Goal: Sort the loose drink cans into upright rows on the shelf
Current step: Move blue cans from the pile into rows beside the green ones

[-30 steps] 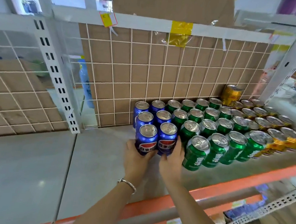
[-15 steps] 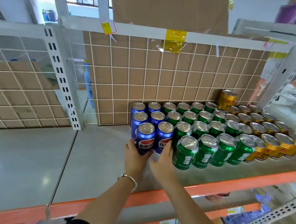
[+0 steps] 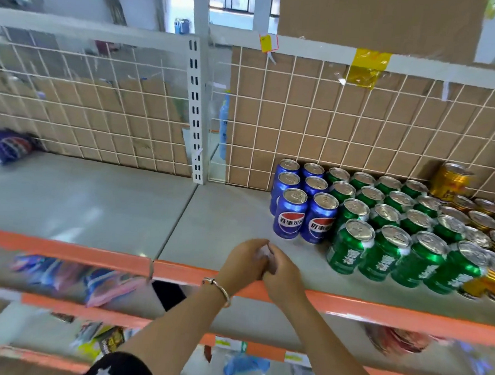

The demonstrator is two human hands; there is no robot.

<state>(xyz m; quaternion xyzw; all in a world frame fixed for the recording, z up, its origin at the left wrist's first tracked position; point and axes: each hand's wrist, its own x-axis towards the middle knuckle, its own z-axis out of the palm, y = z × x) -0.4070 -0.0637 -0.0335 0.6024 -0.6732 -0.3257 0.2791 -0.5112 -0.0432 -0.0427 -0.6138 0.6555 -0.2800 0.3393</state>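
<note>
Several blue cola cans stand upright in two columns on the grey shelf, touching the green cans that stand in rows to their right. Gold cans fill the far right, and one gold can sits higher at the back. My left hand, with a bracelet on its wrist, and my right hand are pressed together over the shelf's front edge, short of the blue cans. A small white scrap shows pinched between their fingers. Neither hand touches a can.
A blurred blue cola pack lies at the shelf's far left against the wire grid back. An orange front rail runs along the shelf edge. A white upright post divides the two bays. Snack packets lie on the lower shelf.
Both hands have let go of the two front blue cans and drawn back to the shelf's front edge, closing together. The view has swung left.
</note>
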